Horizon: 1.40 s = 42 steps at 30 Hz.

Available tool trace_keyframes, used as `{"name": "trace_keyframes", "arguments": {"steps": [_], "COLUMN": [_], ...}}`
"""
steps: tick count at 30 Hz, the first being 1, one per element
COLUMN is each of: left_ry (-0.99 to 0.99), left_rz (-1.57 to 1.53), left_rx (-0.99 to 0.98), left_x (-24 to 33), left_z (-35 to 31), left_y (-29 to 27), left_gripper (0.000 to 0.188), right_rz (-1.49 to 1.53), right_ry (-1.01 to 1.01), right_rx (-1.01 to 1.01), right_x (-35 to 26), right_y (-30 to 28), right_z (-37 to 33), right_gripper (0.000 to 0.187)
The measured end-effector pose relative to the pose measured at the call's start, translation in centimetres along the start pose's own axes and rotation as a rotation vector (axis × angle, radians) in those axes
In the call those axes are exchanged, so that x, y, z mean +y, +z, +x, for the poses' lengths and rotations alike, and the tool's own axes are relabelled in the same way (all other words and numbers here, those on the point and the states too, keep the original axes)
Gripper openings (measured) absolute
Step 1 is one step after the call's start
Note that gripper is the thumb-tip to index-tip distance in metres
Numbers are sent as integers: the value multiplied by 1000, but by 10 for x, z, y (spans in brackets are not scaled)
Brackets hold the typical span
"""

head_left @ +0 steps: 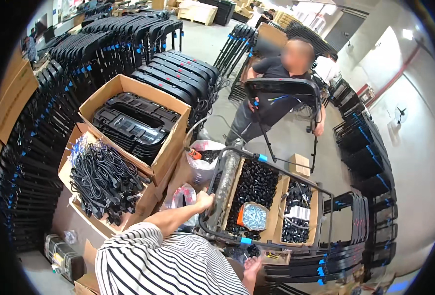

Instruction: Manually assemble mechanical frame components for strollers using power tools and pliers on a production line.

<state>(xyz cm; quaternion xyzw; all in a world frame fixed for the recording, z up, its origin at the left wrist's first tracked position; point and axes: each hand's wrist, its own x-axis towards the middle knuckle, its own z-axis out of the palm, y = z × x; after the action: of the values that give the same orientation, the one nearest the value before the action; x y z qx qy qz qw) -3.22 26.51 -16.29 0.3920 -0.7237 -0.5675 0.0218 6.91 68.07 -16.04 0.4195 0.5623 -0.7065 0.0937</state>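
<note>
on our left sat an open box of black cables [104, 184], and beyond it a box of black plastic shells [134, 125]. our left hand [205, 200] was wrapped around the near-left rail of the black metal frame [276, 164], which lay over boxes of small black parts [254, 189]. we judged the frame stiff, light and awkwardly wide, best gripped at both side rails. our right hand [252, 268], low by the frame's near edge, we could not read as open or closed.
</note>
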Motion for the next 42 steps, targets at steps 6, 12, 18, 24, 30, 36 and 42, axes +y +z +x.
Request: {"name": "trace_keyframes", "arguments": {"steps": [6,12,18,24,30,36,42], "left_ry": [-4,206,826,452,346,714,128], "left_rz": [225,541,86,781,944,968,751], "left_rx": [-112,-396,196,610,48,232,506], "left_x": [18,37,160,63,105,55,54], "left_z": [6,13,17,165,126,93,10], "left_y": [3,-58,-243,-367,-392,-401,-458], "left_gripper": [56,53,15,19,29,31,38], "right_rz": [-33,-244,-357,-375,-365,-463,-470], "right_ry": [124,119,65,75,24,45,38], "right_rx": [-30,-103,-94,-191,-198,-299,-300], "right_x": [22,14,24,37,51,55,45], "right_y": [2,40,48,64,54,50,49], "right_z": [-12,-18,-30,-26,-18,-5,0], "right_gripper": [37,27,19,17,20,19,16]}}
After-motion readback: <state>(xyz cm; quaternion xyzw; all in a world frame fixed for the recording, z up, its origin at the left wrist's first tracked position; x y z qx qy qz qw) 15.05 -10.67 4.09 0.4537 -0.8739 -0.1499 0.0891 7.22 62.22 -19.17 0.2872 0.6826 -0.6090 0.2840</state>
